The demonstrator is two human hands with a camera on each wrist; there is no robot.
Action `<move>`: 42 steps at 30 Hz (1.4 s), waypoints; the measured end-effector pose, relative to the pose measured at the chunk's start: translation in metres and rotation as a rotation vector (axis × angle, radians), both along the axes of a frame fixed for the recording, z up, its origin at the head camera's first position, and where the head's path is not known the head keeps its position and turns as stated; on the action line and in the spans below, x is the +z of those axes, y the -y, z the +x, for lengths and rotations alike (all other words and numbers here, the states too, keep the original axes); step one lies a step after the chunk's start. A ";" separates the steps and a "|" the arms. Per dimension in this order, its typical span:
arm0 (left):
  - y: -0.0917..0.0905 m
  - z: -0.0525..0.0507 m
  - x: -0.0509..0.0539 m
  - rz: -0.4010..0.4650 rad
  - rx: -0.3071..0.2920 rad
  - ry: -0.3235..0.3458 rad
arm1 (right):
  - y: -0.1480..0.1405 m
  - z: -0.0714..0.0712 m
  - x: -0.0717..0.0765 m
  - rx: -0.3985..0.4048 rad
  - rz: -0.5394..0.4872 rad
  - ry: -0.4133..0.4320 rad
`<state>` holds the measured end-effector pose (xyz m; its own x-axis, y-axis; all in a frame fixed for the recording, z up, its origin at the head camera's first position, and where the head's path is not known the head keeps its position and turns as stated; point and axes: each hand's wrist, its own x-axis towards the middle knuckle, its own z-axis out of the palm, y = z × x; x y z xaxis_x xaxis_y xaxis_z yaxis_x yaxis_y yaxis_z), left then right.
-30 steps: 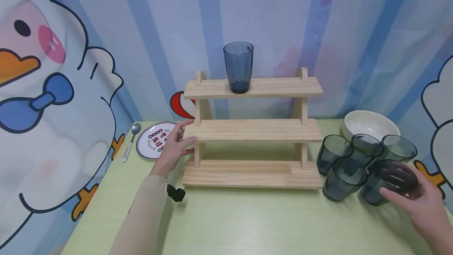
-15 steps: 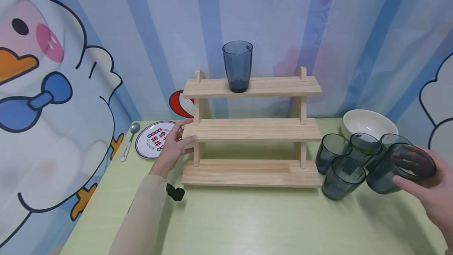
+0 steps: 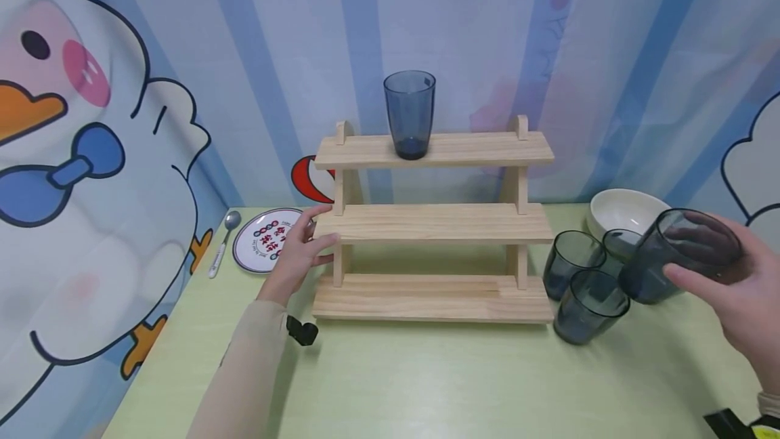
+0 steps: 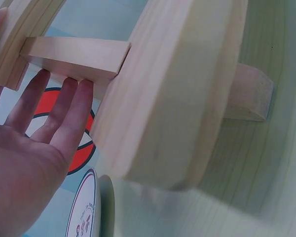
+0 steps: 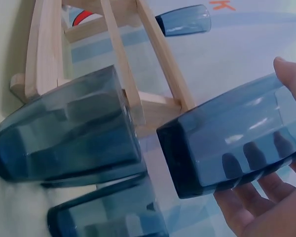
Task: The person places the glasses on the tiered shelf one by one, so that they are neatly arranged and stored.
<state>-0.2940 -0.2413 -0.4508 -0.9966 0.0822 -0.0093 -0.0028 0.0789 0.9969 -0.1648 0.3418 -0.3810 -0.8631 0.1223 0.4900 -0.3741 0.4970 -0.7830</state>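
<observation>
"What's just changed?"

"The right hand [image 3: 734, 290] has come up and inward: it grips a smoky-blue glass tumbler [image 3: 661, 259], thumb on the near side, fingers curled round the far side. Half a second ago that tumbler hung lower; now it is tilted, above the table [image 3: 439, 385]"

"And what stands around that hand?"

"To its left, two matching tumblers [image 3: 590, 310] stand upright in plain sight, a third partly covered by the held one; I can't tell what else it hides. Beyond it sits a white bowl [image 3: 600, 222]. Farther left is the three-tier wooden stand [image 3: 439, 223], with a lone tumbler [image 3: 409, 117] upright on its top board"

"Is the left hand [image 3: 295, 256] doing anything different?"

"No, it stays at the stand's near end, just to its right. The fingers lie fairly straight, tips against an upright [image 4: 79, 52], so it touches rather than clenches. The printed plate [image 3: 262, 242] is just to its left, the spoon [image 3: 222, 249] farther left"

"So what does that mean for the work?"

"I'd judge the held tumbler free to travel, with the stand steadied; its base passes near the other rims, so a knock seems possible"
</observation>
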 end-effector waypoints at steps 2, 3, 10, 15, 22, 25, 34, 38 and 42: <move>0.000 0.000 0.000 0.000 0.000 0.002 | 0.005 -0.003 0.005 -0.011 0.010 0.022; 0.000 0.000 0.000 0.001 -0.001 0.003 | 0.008 -0.005 0.008 -0.017 0.012 0.029; -0.001 0.000 0.000 -0.002 0.001 0.013 | 0.028 -0.020 0.027 -0.008 0.005 0.048; -0.001 0.000 -0.001 -0.009 0.002 0.010 | 0.043 -0.033 0.039 -0.013 0.030 0.101; -0.001 0.000 0.001 -0.014 -0.001 0.000 | 0.063 -0.051 0.064 0.028 0.044 0.187; -0.001 0.000 0.001 -0.009 0.001 0.004 | 0.072 -0.059 0.074 0.071 0.010 0.172; 0.001 0.000 0.001 -0.005 0.013 0.003 | 0.105 -0.094 0.092 0.155 -0.155 0.054; 0.001 0.000 0.000 -0.006 0.012 0.004 | 0.120 -0.110 0.097 0.179 -0.193 0.046; 0.000 0.000 0.000 -0.007 0.007 0.002 | 0.133 -0.123 0.099 0.169 -0.170 0.061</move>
